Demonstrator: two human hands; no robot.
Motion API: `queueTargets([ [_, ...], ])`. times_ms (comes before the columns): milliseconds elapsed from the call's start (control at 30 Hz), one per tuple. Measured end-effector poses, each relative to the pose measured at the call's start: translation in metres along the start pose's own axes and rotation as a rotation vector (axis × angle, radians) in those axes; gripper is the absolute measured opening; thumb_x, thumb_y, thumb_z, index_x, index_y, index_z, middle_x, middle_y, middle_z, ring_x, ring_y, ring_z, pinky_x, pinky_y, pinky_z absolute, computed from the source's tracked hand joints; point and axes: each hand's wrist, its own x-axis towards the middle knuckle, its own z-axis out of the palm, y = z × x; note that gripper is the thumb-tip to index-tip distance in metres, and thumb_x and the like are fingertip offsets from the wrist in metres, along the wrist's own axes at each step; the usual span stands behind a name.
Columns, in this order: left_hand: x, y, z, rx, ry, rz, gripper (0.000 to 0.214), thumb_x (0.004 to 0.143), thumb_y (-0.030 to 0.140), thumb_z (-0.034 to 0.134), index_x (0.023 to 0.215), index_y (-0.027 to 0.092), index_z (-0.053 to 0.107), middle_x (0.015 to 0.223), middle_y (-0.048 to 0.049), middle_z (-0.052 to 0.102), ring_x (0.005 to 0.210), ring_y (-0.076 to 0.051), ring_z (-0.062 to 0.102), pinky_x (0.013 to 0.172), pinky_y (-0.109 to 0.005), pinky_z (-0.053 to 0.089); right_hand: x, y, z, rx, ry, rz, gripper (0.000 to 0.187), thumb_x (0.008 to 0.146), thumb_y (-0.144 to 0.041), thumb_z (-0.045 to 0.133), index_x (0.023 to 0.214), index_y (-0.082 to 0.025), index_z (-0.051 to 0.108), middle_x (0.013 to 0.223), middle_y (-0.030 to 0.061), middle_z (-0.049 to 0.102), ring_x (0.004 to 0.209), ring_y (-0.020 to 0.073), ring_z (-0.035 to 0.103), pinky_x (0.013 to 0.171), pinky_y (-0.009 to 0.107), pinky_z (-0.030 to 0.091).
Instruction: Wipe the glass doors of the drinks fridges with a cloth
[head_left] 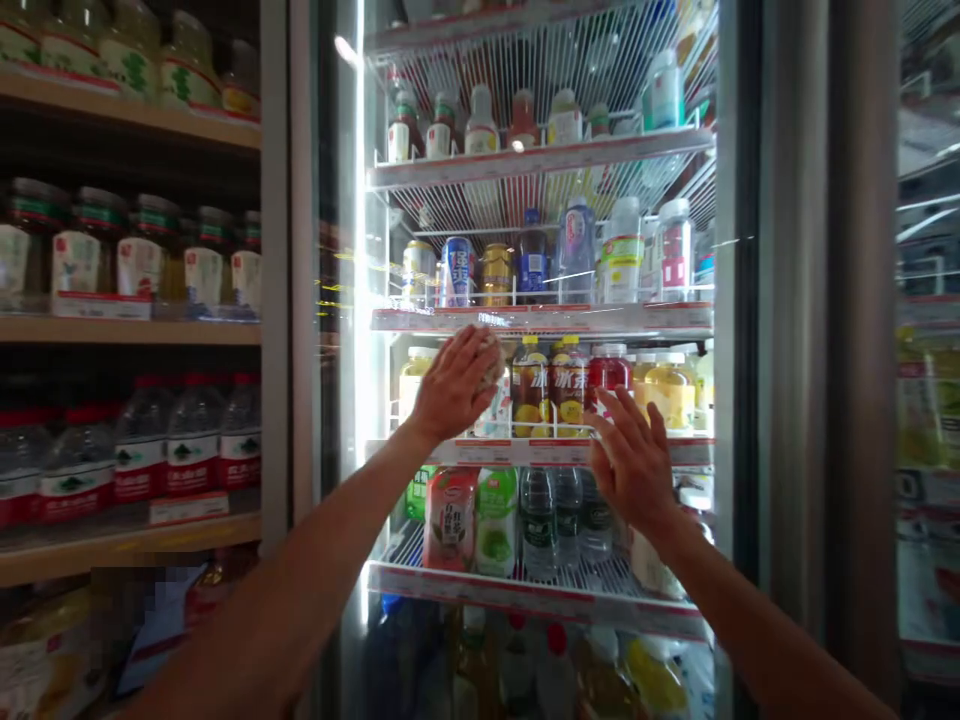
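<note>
A lit drinks cooler with a glass door [341, 330] stands in front of me. My left hand [457, 385] holds a crumpled pale cloth [491, 362] up against the glass, just below a shelf edge. Most of the cloth is hidden behind my fingers. My right hand [634, 455] is lower and to the right, with its fingers spread and nothing in it. It is at the glass; whether its fingertips touch I cannot tell. Behind the door, dark iced tea bottles [531, 385] with yellow caps show between my hands.
More bottles and cans [457, 270] line the cooler's wire shelves. To the left, wooden shelves [135, 328] carry jars and red-labelled water bottles [195, 435]. A metal frame [799, 330] borders another cooler section at right.
</note>
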Motion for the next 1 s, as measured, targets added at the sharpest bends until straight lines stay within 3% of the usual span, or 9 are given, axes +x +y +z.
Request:
queueTargets([
  [167, -0.011, -0.036, -0.007, 0.117, 0.357, -0.569, 0.049, 0.086, 0.033, 0.041, 0.13, 0.01, 0.044, 0.141, -0.0166, 0.038, 0.136, -0.027, 0.025, 0.112, -0.045, 0.022, -0.001, -0.001, 0.002, -0.002, 0.005, 0.019, 0.029, 0.084, -0.019, 0.045, 0.112, -0.021, 0.052, 0.135, 0.0072, 0.049, 0.132, 0.0225, 0.036, 0.11, 0.047, 0.023],
  [233, -0.013, -0.022, -0.002, 0.105, 0.316, -0.48, 0.049, 0.087, 0.033, 0.041, 0.131, 0.011, 0.042, 0.142, -0.0152, 0.037, 0.138, -0.026, 0.022, 0.112, -0.046, 0.023, -0.002, -0.001, 0.002, 0.0, 0.006, 0.018, 0.029, 0.084, -0.018, 0.045, 0.111, -0.019, 0.053, 0.134, 0.0084, 0.05, 0.132, 0.023, 0.036, 0.111, 0.047, 0.022],
  [367, -0.031, 0.004, 0.0, 0.023, -0.015, 0.068, 0.047, 0.086, 0.033, 0.044, 0.131, 0.02, 0.043, 0.14, -0.0079, 0.042, 0.137, -0.025, 0.024, 0.11, -0.046, 0.029, -0.002, 0.0, 0.0, 0.012, 0.005, 0.006, 0.027, 0.084, -0.017, 0.046, 0.109, -0.018, 0.056, 0.132, 0.0094, 0.052, 0.131, 0.0233, 0.038, 0.11, 0.047, 0.023],
  [433, -0.05, -0.007, -0.009, 0.029, -0.001, 0.033, 0.047, 0.086, 0.031, 0.045, 0.131, 0.019, 0.043, 0.14, -0.0098, 0.043, 0.136, -0.025, 0.027, 0.109, -0.045, 0.03, -0.001, 0.0, 0.0, 0.01, 0.006, 0.0, 0.026, 0.084, -0.017, 0.046, 0.108, -0.019, 0.056, 0.131, 0.0088, 0.053, 0.13, 0.0231, 0.039, 0.11, 0.047, 0.024],
  [533, -0.084, -0.031, -0.022, 0.139, 0.282, -0.349, 0.048, 0.089, 0.026, 0.04, 0.134, 0.013, 0.038, 0.142, -0.0163, 0.036, 0.137, -0.027, 0.025, 0.109, -0.048, 0.027, 0.0, -0.001, 0.001, -0.007, 0.021, -0.005, 0.028, 0.083, -0.017, 0.048, 0.11, -0.02, 0.055, 0.132, 0.008, 0.052, 0.13, 0.0231, 0.039, 0.11, 0.047, 0.024],
  [600, -0.103, -0.028, -0.022, 0.181, 0.352, -0.466, 0.05, 0.089, 0.023, 0.038, 0.137, 0.01, 0.033, 0.145, -0.0192, 0.03, 0.138, -0.028, 0.02, 0.11, -0.051, 0.024, -0.001, -0.001, 0.001, -0.013, 0.028, -0.003, 0.029, 0.083, -0.018, 0.048, 0.111, -0.021, 0.054, 0.134, 0.0071, 0.05, 0.131, 0.023, 0.038, 0.11, 0.047, 0.023],
  [733, -0.133, 0.013, -0.011, 0.079, 0.085, -0.158, 0.05, 0.086, 0.03, 0.046, 0.135, 0.02, 0.039, 0.14, -0.0108, 0.042, 0.135, -0.024, 0.03, 0.107, -0.042, 0.033, -0.002, 0.0, 0.002, -0.015, 0.028, -0.001, 0.03, 0.082, -0.017, 0.049, 0.112, -0.021, 0.054, 0.135, 0.0065, 0.049, 0.131, 0.0227, 0.038, 0.111, 0.046, 0.023],
  [833, -0.152, 0.021, -0.011, 0.034, -0.038, 0.016, 0.053, 0.085, 0.032, 0.047, 0.136, 0.023, 0.036, 0.14, -0.0098, 0.042, 0.135, -0.025, 0.028, 0.106, -0.044, 0.034, -0.004, 0.001, 0.002, -0.025, 0.023, -0.008, 0.03, 0.083, -0.018, 0.049, 0.112, -0.021, 0.054, 0.135, 0.0061, 0.049, 0.131, 0.0222, 0.038, 0.111, 0.045, 0.023],
  [1000, -0.168, 0.005, -0.016, 0.165, 0.275, -0.601, 0.053, 0.09, 0.025, 0.038, 0.14, 0.015, 0.028, 0.147, -0.0179, 0.026, 0.138, -0.027, 0.02, 0.11, -0.051, 0.025, -0.003, 0.0, 0.003, -0.038, 0.012, 0.008, 0.027, 0.084, -0.02, 0.046, 0.109, -0.019, 0.055, 0.134, 0.0076, 0.05, 0.132, 0.0216, 0.036, 0.111, 0.044, 0.022],
])
